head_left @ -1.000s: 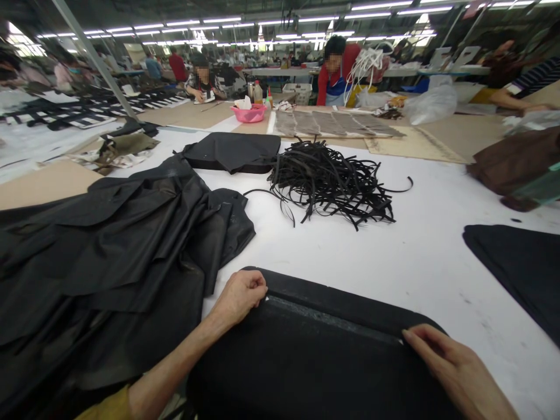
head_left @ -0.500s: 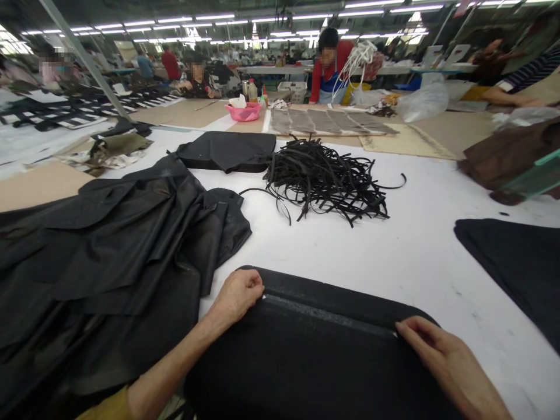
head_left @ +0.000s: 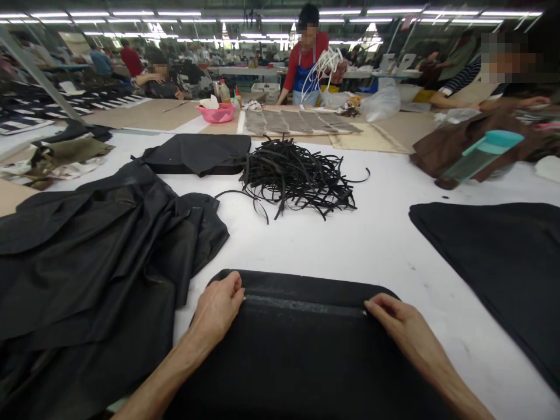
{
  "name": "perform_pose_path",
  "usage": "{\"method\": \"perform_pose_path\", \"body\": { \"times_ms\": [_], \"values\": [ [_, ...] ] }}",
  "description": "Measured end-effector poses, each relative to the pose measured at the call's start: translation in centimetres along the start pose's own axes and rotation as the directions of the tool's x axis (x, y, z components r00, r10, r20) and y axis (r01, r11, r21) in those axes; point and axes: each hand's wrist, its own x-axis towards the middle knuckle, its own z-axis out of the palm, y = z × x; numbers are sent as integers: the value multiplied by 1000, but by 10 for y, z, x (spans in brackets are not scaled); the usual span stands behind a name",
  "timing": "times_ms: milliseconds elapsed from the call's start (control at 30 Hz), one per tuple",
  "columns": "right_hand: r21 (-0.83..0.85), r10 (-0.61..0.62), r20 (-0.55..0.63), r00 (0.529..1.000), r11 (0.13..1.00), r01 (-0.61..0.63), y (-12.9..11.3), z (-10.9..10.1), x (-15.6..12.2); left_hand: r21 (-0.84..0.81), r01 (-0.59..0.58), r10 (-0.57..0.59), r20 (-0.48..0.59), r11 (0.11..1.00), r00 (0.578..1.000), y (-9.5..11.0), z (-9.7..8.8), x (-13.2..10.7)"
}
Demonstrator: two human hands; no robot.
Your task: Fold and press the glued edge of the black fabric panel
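A black panel with rounded far corners lies in front of me on the white table. Across it, near the far edge, runs a greyish, shiny band. Along that band a narrow black strip stretches between my hands, hard to tell from the panel. My left hand pinches its left end, with a small white bit at the fingertips. At the right end my right hand is closed in a pinch, a white bit beside it too. Both hands rest against the panel.
Beyond the panel lies a tangled pile of black strips, beside a stack of black pieces. Crumpled black material covers the left. Black panels and a teal-lidded bottle are at right. Co-workers stand across the table.
The view has turned to the right, so everything sits further left. My hands keep their pinch at both ends of the band. The co-worker in red has straightened somewhat.
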Motion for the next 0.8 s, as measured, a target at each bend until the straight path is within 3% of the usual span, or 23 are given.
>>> {"method": "perform_pose_path", "body": {
  "times_ms": [200,333,400,533,800],
  "values": [
    [134,29,20,999,991,-31,-6,-3,-4,338,-11,24,-34,941,999,8,6,-13],
    [113,12,-17,1000,994,-10,-8,-2,-5,417,-273,325,-59,867,944,12,13,-17],
    [87,33,-34,999,996,-30,-8,0,-4,414,-356,399,-17,838,917,12,15,-18],
    [47,36,-67,997,998,-33,-9,3,-3,481,-388,427,32,786,904,10,19,-25],
    [-44,55,-113,992,997,-61,-18,2,-6,673,-402,524,26,620,851,2,34,-40]
  ]
}}
